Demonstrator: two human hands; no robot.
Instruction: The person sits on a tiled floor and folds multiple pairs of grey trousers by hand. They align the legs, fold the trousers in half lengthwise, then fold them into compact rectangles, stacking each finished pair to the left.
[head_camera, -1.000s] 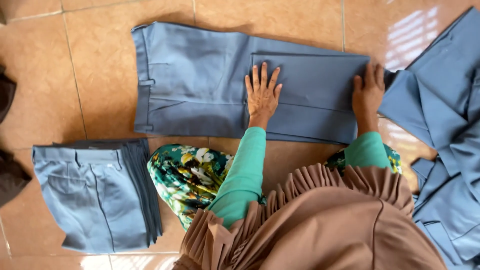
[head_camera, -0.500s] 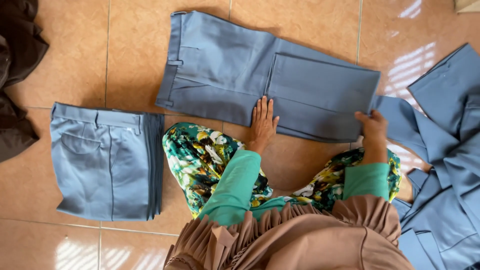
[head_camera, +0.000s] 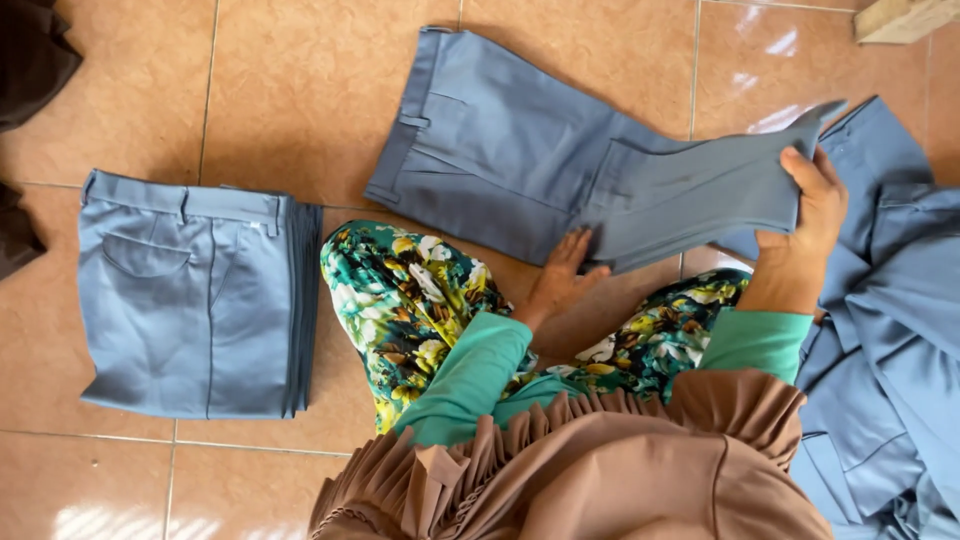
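Note:
A pair of grey-blue trousers (head_camera: 500, 160) lies on the tiled floor in front of me, waistband to the left. My right hand (head_camera: 812, 215) grips the folded leg end at its right edge and holds it raised off the floor. My left hand (head_camera: 563, 275) rests at the near edge of the trousers, fingers tucked under the fold of the leg. Both my arms wear green sleeves, and my knees in a floral green fabric sit just below the trousers.
A neat stack of folded grey-blue trousers (head_camera: 195, 290) lies at my left. A loose heap of the same cloth (head_camera: 890, 330) spreads at my right. Dark garments (head_camera: 30, 60) sit at the far left edge. A wooden piece (head_camera: 900, 18) shows at top right.
My right hand has closed on the leg end and lifted it off the floor. My left hand slid from flat on the cloth to the fold's near edge. The view shifted left.

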